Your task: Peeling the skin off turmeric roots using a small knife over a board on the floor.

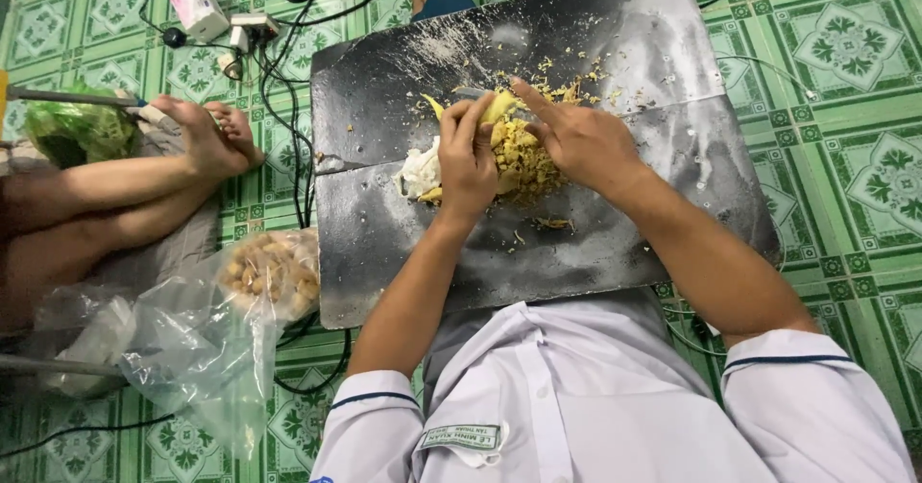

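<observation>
— On the black board (384, 243), what lies under the hands?
— Yellow mash (523, 161), crumbly and heaped at the board's middle, with a white lump (419, 171) beside it and crumbs scattered beyond.
— And the hands?
— Left hand (468, 161) curls over the heap, grasping a yellow piece (499, 108). Right hand (581, 142) presses the mash, forefinger stretched to a knife blade (471, 91).
— Anything nearby?
— A clear bag of tan pieces (274, 272) left of the board, and another person's feet (211, 137).

Chopped pile (523, 161) on board (615, 51); bag (274, 272) left.
</observation>
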